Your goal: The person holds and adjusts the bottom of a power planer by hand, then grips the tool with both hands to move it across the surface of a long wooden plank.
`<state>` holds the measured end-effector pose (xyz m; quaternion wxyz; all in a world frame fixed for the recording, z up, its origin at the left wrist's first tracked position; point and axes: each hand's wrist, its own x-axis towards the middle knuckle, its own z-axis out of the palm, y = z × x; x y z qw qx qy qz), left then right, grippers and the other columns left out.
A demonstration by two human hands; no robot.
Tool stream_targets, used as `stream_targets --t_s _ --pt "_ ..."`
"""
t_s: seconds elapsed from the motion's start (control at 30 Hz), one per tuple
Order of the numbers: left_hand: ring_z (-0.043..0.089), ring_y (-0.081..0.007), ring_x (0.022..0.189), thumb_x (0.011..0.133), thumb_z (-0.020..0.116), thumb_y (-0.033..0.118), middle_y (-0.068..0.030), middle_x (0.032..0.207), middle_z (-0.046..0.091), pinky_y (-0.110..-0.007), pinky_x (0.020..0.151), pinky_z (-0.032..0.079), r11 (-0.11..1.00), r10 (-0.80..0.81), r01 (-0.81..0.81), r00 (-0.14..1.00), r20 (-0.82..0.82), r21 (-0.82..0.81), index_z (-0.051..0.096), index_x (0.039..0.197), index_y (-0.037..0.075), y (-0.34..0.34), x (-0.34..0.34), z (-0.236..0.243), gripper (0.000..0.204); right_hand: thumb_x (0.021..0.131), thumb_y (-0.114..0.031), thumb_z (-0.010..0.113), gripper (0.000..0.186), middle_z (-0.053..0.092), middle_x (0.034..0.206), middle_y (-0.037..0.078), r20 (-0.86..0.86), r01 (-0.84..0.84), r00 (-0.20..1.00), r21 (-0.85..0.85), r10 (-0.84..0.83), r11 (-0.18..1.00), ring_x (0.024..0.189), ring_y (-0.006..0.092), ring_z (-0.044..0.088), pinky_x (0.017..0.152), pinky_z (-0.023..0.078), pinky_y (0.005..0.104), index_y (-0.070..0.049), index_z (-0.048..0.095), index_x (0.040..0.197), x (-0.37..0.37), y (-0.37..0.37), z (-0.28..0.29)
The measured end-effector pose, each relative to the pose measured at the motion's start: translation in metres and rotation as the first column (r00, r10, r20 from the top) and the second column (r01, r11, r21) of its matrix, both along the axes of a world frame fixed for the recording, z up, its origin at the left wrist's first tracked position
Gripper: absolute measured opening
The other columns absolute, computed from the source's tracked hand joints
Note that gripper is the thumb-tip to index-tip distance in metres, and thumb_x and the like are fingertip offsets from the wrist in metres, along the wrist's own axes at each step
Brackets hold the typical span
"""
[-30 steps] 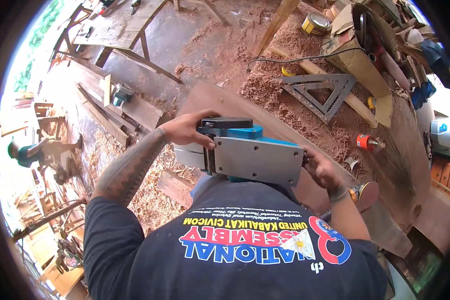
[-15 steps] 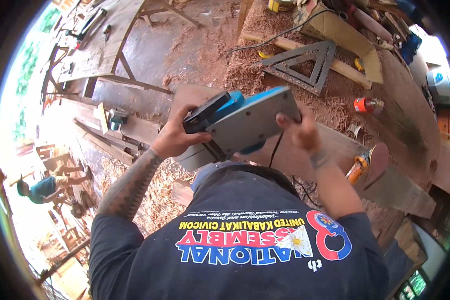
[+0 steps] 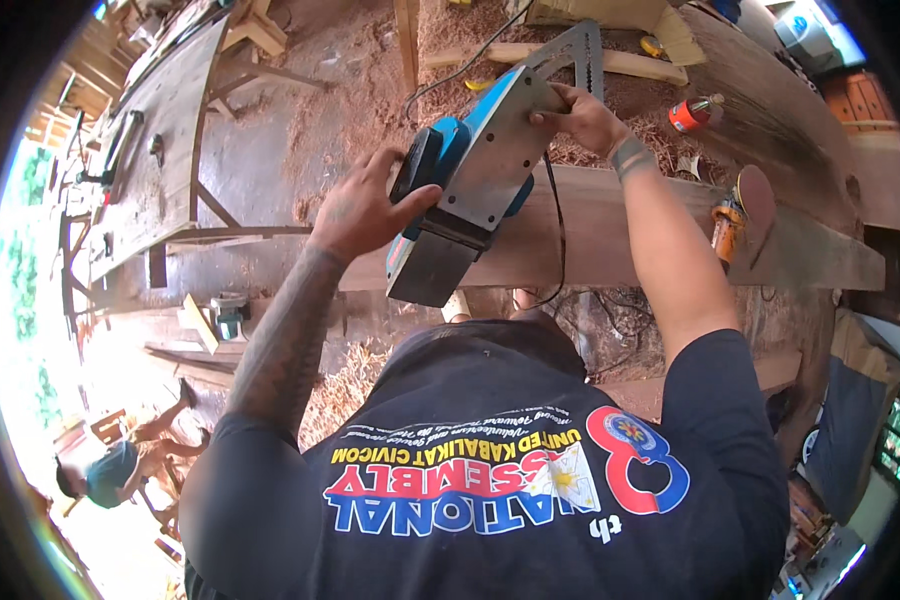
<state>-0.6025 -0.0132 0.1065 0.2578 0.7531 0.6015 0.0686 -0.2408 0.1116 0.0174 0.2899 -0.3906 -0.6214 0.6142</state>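
Observation:
I hold a blue electric hand planer (image 3: 500, 150) tilted on its side in front of my chest, its grey metal sole turned toward me. My left hand (image 3: 365, 205) grips it on the left by the black part, thumb over the sole's edge. At its upper end, my right hand (image 3: 585, 120) is closed on the sole, with the thumb lying on the metal. The fingers behind the planer are partly hidden. A black power cord (image 3: 560, 235) hangs down from the tool. Below the planer lies a wide wooden plank (image 3: 610, 240).
An orange sander (image 3: 728, 225) with a round disc rests on the plank at right. Beyond it lie a red-labelled bottle (image 3: 688, 115), a metal triangle square (image 3: 585, 70) and wood shavings (image 3: 355, 130). A wooden table (image 3: 160, 130) stands far left. Another person (image 3: 120, 470) is at lower left.
The planer has swung steeper, its right end now up and its left end lower toward me. My right hand has risen with it. The whole view has shifted.

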Motion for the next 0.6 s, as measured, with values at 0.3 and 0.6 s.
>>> stream_targets --t_s 0.3,0.6 --pt "0.041 -0.0446 0.151 0.093 0.071 0.042 -0.0242 0.164 0.033 -0.050 0.122 0.040 0.908 -0.410 0.396 0.771 0.488 0.138 0.052 0.154 0.017 0.029 -0.006 -0.037 0.069 0.090 -0.065 0.079 0.089 0.067 0.144 0.015 0.340 0.361 0.840 0.233 -0.423 0.903 0.131 0.0283 0.064 0.110 0.050 0.0404 -0.007 0.056 0.153 -0.008 -0.069 -0.002" --pt "0.046 -0.0508 0.144 0.077 0.065 0.038 -0.0303 0.160 0.036 -0.054 0.119 0.041 0.865 -0.496 0.455 0.719 0.488 0.210 0.059 0.141 0.013 0.008 -0.003 -0.039 0.069 0.089 -0.069 0.076 0.089 0.069 0.138 0.020 0.373 0.523 0.728 0.241 -0.575 0.818 0.127 0.0335 0.067 0.108 0.052 0.0434 -0.008 0.057 0.151 -0.018 -0.121 -0.020"
